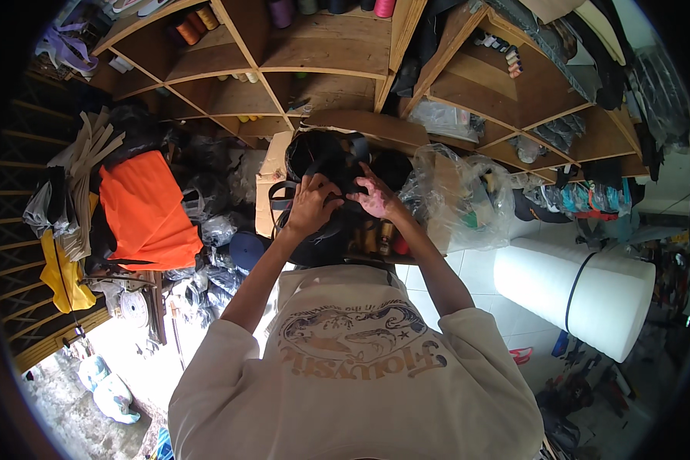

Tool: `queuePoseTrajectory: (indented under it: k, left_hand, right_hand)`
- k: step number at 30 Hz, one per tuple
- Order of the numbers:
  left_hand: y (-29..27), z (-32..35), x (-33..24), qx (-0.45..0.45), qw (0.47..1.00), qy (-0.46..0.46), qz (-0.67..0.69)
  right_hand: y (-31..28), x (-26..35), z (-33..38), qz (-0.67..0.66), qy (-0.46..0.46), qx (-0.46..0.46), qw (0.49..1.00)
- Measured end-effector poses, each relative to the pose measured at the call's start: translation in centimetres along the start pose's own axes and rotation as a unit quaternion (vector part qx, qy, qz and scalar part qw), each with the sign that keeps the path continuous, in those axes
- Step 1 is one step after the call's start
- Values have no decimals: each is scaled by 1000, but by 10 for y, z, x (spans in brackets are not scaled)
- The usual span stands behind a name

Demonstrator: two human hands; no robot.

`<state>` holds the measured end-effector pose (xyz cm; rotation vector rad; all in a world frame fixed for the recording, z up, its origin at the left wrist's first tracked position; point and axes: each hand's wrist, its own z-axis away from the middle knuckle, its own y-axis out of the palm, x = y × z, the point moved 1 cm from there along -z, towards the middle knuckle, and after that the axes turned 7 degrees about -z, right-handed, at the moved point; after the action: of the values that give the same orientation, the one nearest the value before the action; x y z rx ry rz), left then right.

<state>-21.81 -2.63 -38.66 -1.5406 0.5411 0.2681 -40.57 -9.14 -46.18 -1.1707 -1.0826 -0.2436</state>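
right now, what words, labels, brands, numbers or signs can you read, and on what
Shirt: large and small curved lettering around a picture, upside down in this view; I won't copy its words.
Black strap by the left hand: no readable text.
Orange thread spools: too small to tell.
White roll: no lettering visible.

Legible txt: tee [345, 414] only, print just off ctr twd 6 o'clk. Sm. dark letters [360, 303] arc along 12 o'clk edge of oval pic [356, 330]; lg. tan letters [356, 364], approx. 1 word, curve along its 6 o'clk edge. Both lines upside down in this view. Spools [511, 61], betw. 1 & 2 o'clk: too sm. to tell if labelled. Clear bag [456, 180], betw. 2 & 3: ditto.
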Motion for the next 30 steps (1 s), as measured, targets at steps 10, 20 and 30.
queuePoseTrajectory:
  k: [10,20,30]
  left_hand:
    - [32,5,33,-5,983,-115,143]
    - [11,15,18,-34,991,-107,67]
    - [17,19,-19,15,998,26,-56]
  right_hand:
    - [-5,-8,6,-31,56,71,995]
    - [-25,-18,-1,-160,194,154,956]
    - [-31,3,-4,-18,136,110,984]
